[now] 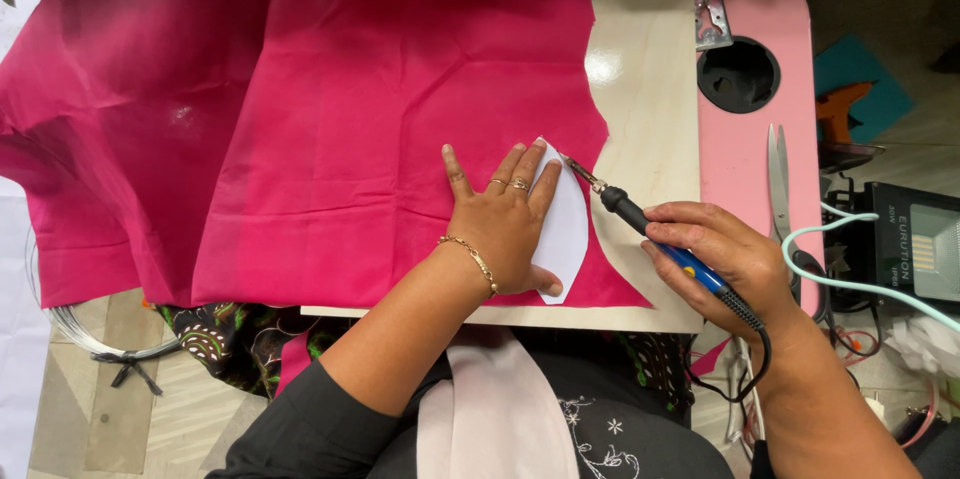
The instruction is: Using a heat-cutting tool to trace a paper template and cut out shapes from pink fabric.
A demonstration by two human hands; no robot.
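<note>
Bare board [650, 89] lies beyond the pink fabric [330, 109] edge; a white template [566, 229] is pressed flat by the open left hand [505, 224], a hot-knife tool [660, 239] gripped in the right hand [725, 259].

A pale wooden board [650, 89] is lying on a pink desk [745, 149] with a round hole [738, 75], light glaring off it. Pale floor tiles [110, 409] are showing below, a black lamp box [915, 244] sitting aside.
</note>
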